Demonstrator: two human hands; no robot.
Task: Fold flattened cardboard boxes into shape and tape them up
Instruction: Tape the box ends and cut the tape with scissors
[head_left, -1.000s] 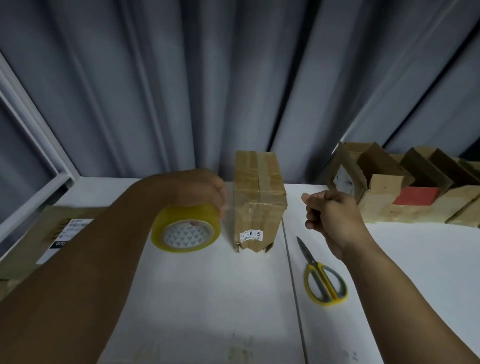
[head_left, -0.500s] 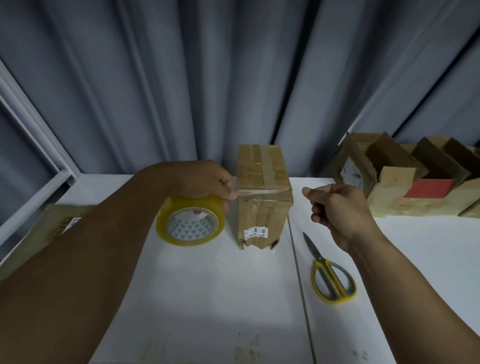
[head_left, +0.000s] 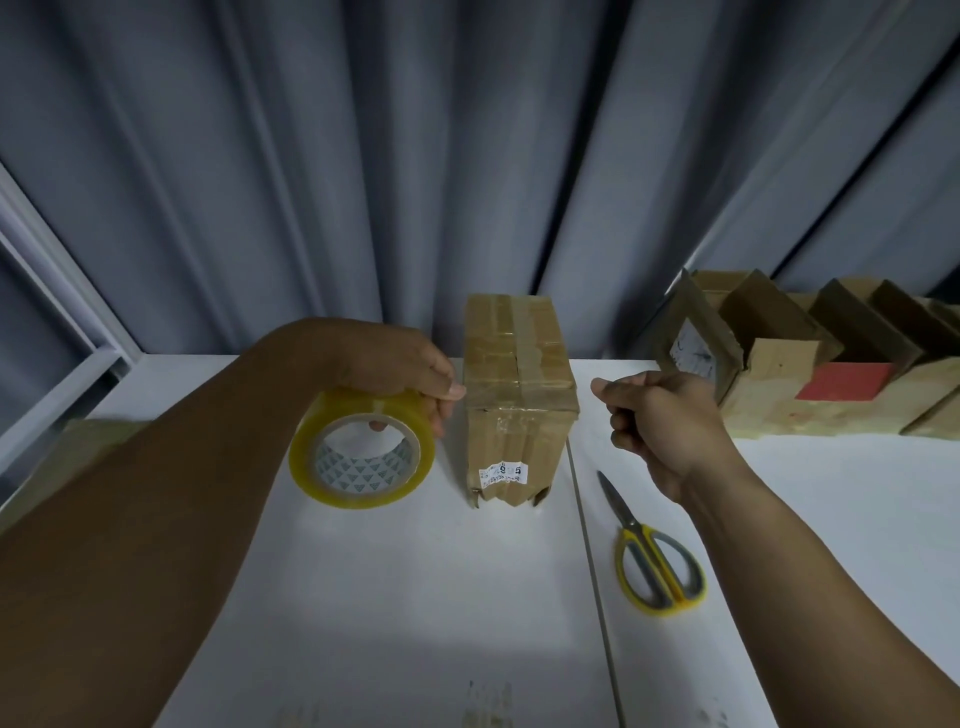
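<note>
Taping seems to be the step in hand: the closed cardboard box (head_left: 517, 415) stands upright near the middle of the tabletop's (head_left: 415, 597) far edge, and the left hand (head_left: 395, 364) grips the yellow tape roll (head_left: 361, 452) from above, fingers curled round it, just beside the box's upper left edge. The right hand (head_left: 660, 415) hovers just beside the opposite edge, thumb and forefinger pinched together. I judge they hold the free end of a clear strip, hardly visible, so that it lies tight across the top. Scissors (head_left: 654, 561) lie near, right of the box, probably ready for the cut.
</note>
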